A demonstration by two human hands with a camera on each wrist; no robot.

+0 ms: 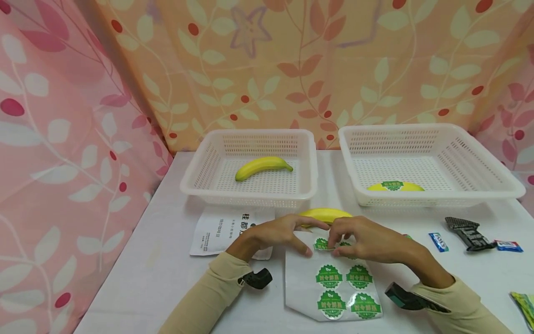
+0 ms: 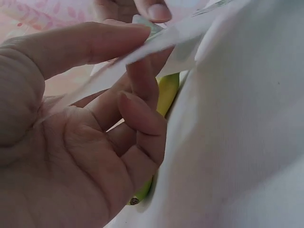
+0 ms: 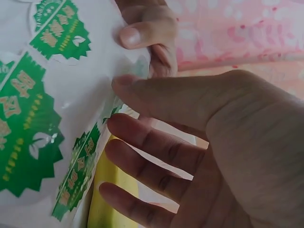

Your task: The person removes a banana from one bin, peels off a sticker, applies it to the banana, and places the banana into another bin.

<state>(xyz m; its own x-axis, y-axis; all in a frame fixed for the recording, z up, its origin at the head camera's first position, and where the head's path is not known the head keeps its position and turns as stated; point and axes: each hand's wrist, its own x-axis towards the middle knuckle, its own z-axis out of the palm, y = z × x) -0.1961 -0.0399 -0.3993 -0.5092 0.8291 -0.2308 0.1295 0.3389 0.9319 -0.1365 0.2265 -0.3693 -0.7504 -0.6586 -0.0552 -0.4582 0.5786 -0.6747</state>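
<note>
Floral pink and orange cloth hangs round a white bench (image 1: 167, 260). At its near middle lies a glossy white backing sheet of round green stickers (image 1: 333, 283), its far edge lifted so that a sticker can be worked loose. The left hand (image 1: 279, 234) pinches that raised edge between thumb and fingers (image 2: 137, 92), steadying the sheet, while the right hand (image 1: 371, 241) pinches a single green sticker (image 1: 322, 244) at the sheet's 12 o'clock edge — thumb and forefinger closed on it, the other fingers (image 3: 152, 142) spread loosely.

Just beyond the hands, at 12 o'clock, a bare yellow banana (image 1: 325, 214) lies on the bench, close at hand for labelling. Farther out at 11 o'clock, a white perforated plastic basket (image 1: 200, 176) holds an unlabelled banana (image 1: 263, 167); at 1 o'clock a second white basket (image 1: 479, 185) holds a banana bearing a green sticker (image 1: 394, 186) — sorted apart, it seems. A printed white pouch (image 1: 221, 232) lies at 10 o'clock, small wrapped sweets (image 1: 471, 236) at 3 o'clock.
</note>
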